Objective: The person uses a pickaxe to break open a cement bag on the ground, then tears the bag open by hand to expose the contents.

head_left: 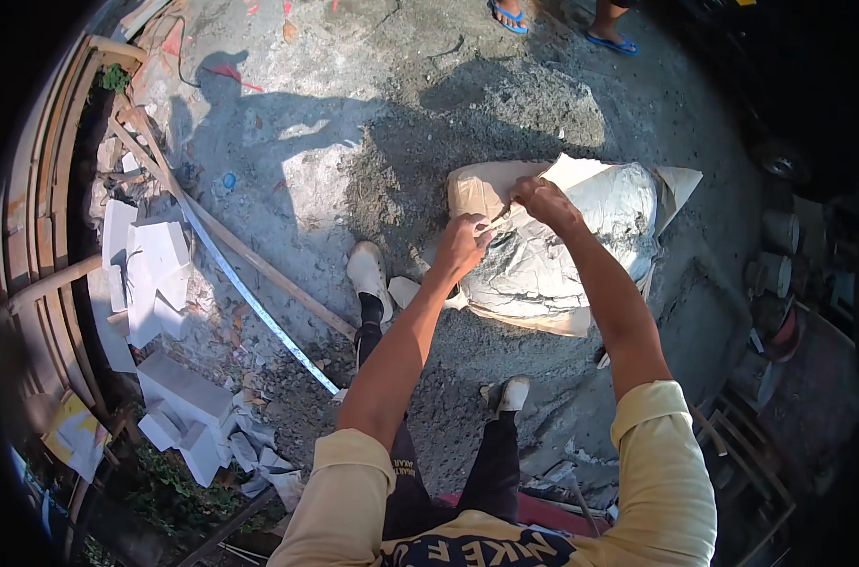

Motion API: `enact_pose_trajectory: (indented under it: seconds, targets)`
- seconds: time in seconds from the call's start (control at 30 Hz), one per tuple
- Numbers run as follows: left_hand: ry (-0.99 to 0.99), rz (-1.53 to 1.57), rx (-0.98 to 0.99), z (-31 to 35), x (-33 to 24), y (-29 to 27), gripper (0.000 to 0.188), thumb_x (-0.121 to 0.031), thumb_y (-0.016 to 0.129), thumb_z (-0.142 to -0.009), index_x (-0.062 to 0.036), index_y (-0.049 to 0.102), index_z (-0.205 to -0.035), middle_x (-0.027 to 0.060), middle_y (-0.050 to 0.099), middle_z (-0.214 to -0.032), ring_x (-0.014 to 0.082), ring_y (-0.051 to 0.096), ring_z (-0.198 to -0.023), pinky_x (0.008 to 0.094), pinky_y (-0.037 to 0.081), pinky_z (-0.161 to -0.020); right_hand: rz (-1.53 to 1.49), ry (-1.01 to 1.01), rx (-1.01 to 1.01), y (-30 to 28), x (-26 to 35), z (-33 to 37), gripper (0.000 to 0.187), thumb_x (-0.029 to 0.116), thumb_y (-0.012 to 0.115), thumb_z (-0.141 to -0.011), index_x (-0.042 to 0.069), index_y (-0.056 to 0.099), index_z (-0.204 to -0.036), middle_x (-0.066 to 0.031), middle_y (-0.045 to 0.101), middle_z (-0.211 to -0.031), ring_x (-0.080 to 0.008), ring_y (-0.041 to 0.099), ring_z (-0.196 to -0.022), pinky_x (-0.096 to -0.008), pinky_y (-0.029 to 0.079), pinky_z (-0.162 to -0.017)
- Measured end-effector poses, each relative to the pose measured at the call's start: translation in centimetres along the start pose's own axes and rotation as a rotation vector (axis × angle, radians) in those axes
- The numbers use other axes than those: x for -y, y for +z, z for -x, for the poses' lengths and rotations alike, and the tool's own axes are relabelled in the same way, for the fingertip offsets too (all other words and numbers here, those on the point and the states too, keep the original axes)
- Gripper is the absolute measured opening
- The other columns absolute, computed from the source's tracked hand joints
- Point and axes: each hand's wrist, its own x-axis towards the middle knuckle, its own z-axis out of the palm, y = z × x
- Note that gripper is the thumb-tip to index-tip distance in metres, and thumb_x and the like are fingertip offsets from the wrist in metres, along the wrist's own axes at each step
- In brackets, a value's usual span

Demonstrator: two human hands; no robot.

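A torn paper sack (477, 192) of grey-white powder lies on the ground in front of me, its brown paper split and folded back around the pale, lumpy contents (543, 269). Both my arms reach over it. My left hand (461, 246) is closed at the sack's left side, fingers pinched on a bit of its paper. Slightly higher and to the right, my right hand (546, 203) is also closed, pinching the torn paper near the upper edge. A thin strip shows in the small gap between the hands. The fingertips are partly hidden.
Gravelly grey mix (533, 99) is heaped beyond the sack. Broken white blocks (155, 265), a wooden strip (269, 269) and a metal strip (250, 298) lie left. Another person's feet in blue sandals (611, 42) stand at the far edge. Buckets (777, 231) are at right.
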Motion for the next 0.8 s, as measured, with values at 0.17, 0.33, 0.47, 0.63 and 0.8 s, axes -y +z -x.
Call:
enact_pose_trajectory:
  seconds: [0.17,0.33,0.47,0.63,0.8]
  targets:
    - [0.159,-0.213,-0.14,-1.8,-1.4,4.1,0.031,-0.02,0.072,-0.074,-0.0016,0.062,-0.097,0.0164,0.063,-0.092,0.0345,0.059,-0.087,0.0423,0.047,-0.078,-0.414,-0.156,-0.318,1.2,-1.8,1.8,0.013,0.011,0.052,-0.082,0.006,0.063,-0.086,-0.0164,0.061,-0.089,-0.0324,0.058,-0.09,-0.0393,0.047,-0.072]
    - [0.188,-0.261,-0.209,-2.9,-0.7,7.0,0.03,-0.022,0.074,-0.071,-0.0013,0.064,-0.091,0.0146,0.063,-0.09,0.0332,0.059,-0.085,0.0423,0.044,-0.078,-0.706,0.039,-0.266,2.7,-2.3,1.7,0.015,0.004,0.051,-0.078,0.005,0.063,-0.087,-0.0114,0.063,-0.088,-0.0263,0.059,-0.084,-0.0353,0.047,-0.075]
    - [0.21,-0.245,-0.311,-3.4,1.1,8.3,0.019,-0.017,0.07,-0.074,-0.0018,0.065,-0.085,0.0136,0.064,-0.087,0.0321,0.058,-0.085,0.0427,0.043,-0.079,-0.595,0.006,-0.198,3.2,-2.6,1.0,0.014,0.004,0.052,-0.079,0.005,0.064,-0.086,-0.0106,0.064,-0.088,-0.026,0.059,-0.084,-0.0342,0.047,-0.074]
    - [0.238,-0.236,-0.337,-3.8,1.6,8.7,0.014,-0.013,0.067,-0.074,-0.0033,0.065,-0.083,0.0126,0.064,-0.086,0.0319,0.057,-0.085,0.0413,0.042,-0.079,-0.452,-0.071,-0.354,3.2,-2.7,0.4,0.01,0.003,0.056,-0.076,0.005,0.065,-0.08,-0.0106,0.064,-0.082,-0.0268,0.06,-0.077,-0.035,0.048,-0.069]
    - [0.148,-0.152,-0.139,-3.8,0.7,8.4,0.006,-0.01,0.064,-0.074,-0.005,0.062,-0.078,0.011,0.064,-0.079,0.0311,0.056,-0.079,0.0423,0.042,-0.074,-0.73,0.186,-0.446,-0.5,-6.7,-1.1,0.013,0.011,0.057,-0.076,0.005,0.067,-0.082,-0.0161,0.064,-0.077,-0.0284,0.063,-0.068,-0.0364,0.049,-0.065]
